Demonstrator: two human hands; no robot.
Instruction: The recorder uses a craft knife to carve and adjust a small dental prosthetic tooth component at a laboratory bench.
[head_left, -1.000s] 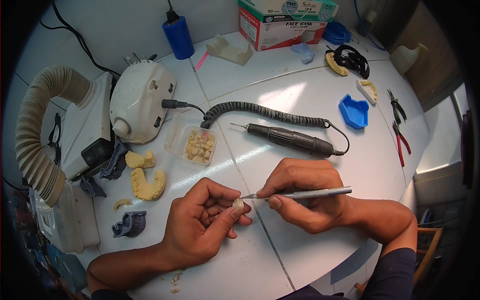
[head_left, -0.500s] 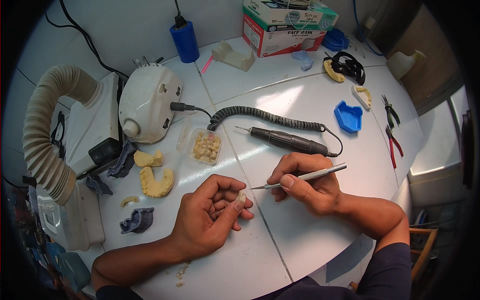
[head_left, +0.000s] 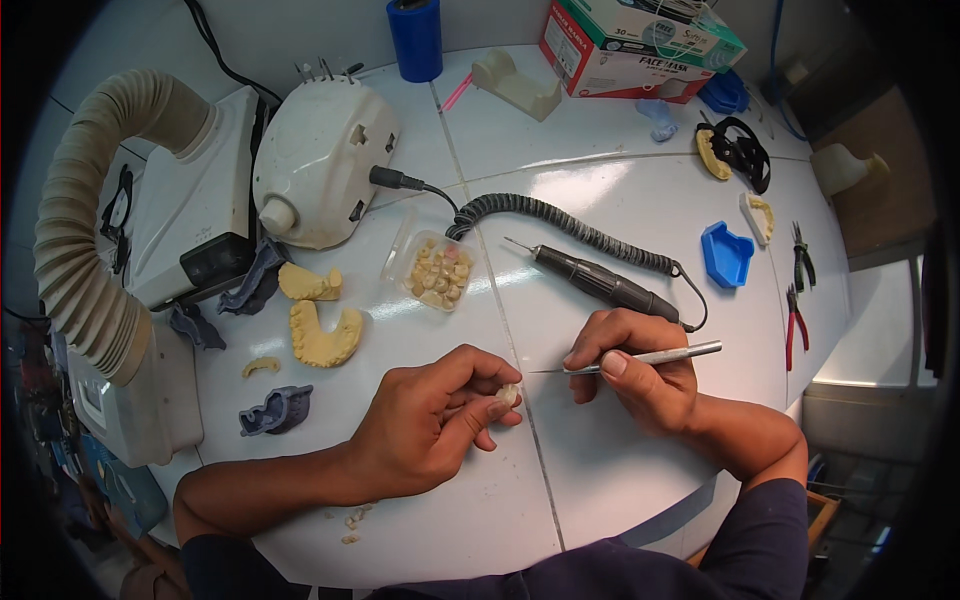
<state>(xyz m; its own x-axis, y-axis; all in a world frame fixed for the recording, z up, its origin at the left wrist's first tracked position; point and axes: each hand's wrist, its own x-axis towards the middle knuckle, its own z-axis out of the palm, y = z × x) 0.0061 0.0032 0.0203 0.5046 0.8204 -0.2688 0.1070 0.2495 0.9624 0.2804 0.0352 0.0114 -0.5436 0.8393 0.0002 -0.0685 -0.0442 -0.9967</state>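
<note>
My left hand [head_left: 425, 425] is closed around a small cream-coloured dental piece [head_left: 508, 395], gripped between thumb and fingertips. Part of the piece is covered by the fingers. In my right hand [head_left: 640, 375] a slim silver-handled craft knife [head_left: 690, 351] is held like a pen. Its thin pointed tip faces left, a short gap from the piece. Above my hands is a clear lidded box [head_left: 437, 275] of small cream and yellowish tooth pieces. Farther up, a dark rotary handpiece [head_left: 605, 280] with a thin bur lies on its own.
Yellow dental casts [head_left: 325, 335] and a grey impression mould [head_left: 275, 411] lie at left. Behind them stand a white control unit [head_left: 320, 165] and a ribbed hose [head_left: 75, 220]. A coiled cord [head_left: 560, 222] crosses the table. A blue tray [head_left: 727, 255] and red-handled pliers [head_left: 796, 330] are at right.
The knife tip has drawn away from the dental piece, leaving a wider gap. The piece sits turned in my left fingers. The whole view has shifted slightly.
</note>
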